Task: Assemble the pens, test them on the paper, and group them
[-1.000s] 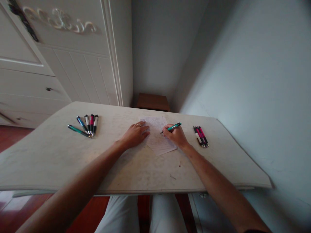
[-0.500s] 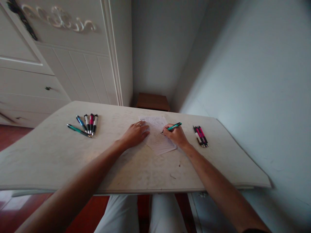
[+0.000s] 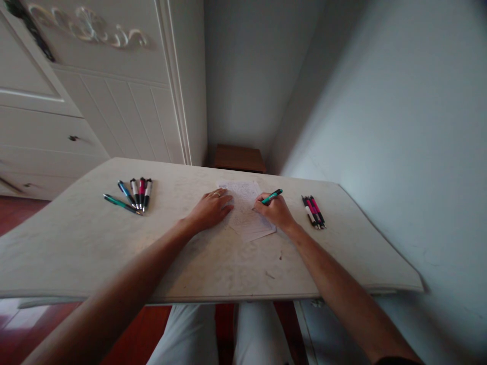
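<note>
My right hand (image 3: 277, 210) grips a green pen (image 3: 272, 195), its tip down at the written-on paper (image 3: 245, 215). Lines of handwriting cover much of the sheet; the words are too small to read. My left hand (image 3: 213, 207), with a ring on one finger, lies flat with its fingers resting over the paper's left edge. Off to the left, several pens (image 3: 141, 192) in white, pink, black and blue lie fanned out, a green pen (image 3: 120, 204) beside them. Right of my right hand, a small row of pink, white and black pens (image 3: 315, 212) lies side by side.
A pale table (image 3: 182, 274) bears everything, with small dark marks near its front edge. White cabinetry (image 3: 129, 116) stands at the far left. A grey wall (image 3: 411, 152) runs close along the right. Behind the table sits a brown wooden box-like piece (image 3: 239, 157).
The pen in my right hand has shifted very slightly while its tip stays at the paper. My left hand keeps its place. The whole view has moved a little.
</note>
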Available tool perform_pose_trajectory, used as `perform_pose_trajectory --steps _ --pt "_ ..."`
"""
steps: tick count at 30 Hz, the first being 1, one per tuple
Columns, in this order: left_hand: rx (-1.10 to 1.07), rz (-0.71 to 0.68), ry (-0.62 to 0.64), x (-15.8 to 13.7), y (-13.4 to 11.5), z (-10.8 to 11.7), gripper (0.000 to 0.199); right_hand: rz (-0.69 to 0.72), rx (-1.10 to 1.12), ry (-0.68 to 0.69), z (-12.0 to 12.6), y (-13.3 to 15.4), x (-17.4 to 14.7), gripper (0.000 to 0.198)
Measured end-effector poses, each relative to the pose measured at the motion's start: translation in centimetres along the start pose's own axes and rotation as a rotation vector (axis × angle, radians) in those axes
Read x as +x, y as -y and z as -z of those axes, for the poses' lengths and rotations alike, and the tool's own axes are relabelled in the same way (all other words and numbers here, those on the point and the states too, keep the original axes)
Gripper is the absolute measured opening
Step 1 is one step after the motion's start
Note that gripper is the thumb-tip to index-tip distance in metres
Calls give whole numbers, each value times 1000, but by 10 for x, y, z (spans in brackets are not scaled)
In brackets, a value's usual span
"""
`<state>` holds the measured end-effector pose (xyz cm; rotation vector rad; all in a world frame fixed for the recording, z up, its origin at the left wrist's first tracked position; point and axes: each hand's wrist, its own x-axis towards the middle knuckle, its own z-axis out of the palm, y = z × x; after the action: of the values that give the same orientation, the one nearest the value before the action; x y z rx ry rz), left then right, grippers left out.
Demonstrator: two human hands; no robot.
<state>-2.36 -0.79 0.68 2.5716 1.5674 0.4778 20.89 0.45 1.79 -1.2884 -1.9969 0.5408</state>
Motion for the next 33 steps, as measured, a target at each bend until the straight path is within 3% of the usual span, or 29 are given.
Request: perform_pose_trajectory --steps 4,8,13,21,33 --pt "34 9 26 0 -2 3 42 -33 36 15 1 3 -2 16" --pt "45 2 36 0 -2 4 43 -84 236 51 -1 3 -1 20" --pt "49 -1 36 0 -1 2 44 -152 413 -143 1 -3 5 20" --pt "55 -3 56 1 2 0 44 -135 186 -234 5 -14 8 23" --pt "52 -4 66 1 0 2 43 -73 67 -104 -2 -19 7 23"
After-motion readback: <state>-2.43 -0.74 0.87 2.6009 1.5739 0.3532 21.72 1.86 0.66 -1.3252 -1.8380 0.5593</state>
